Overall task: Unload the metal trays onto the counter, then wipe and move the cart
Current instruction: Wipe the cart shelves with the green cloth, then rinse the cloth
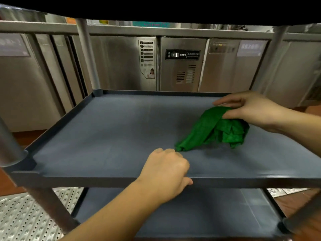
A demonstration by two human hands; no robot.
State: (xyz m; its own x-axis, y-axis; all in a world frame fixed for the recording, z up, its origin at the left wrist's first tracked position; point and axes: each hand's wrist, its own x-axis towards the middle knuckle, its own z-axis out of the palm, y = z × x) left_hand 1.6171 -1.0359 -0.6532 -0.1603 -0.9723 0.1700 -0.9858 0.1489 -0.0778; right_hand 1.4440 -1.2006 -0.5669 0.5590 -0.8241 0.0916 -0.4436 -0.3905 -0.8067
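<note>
A grey cart fills the view, its middle shelf (104, 136) bare apart from a crumpled green cloth (215, 131) at the right. My right hand (251, 108) holds the top of that cloth, fingers curled into it, one finger stretched out above. My left hand (166, 171) grips the shelf's front rim (86, 180), fingers over the edge and thumb underneath. A lower shelf (191, 214) of the same grey shows below. No metal trays are in view.
Steel cart posts (86, 54) stand at the corners. Behind the cart runs a row of stainless under-counter refrigerator units (180, 66) with a control panel. A perforated metal floor grate (26, 218) lies at the lower left, reddish floor tiles beside it.
</note>
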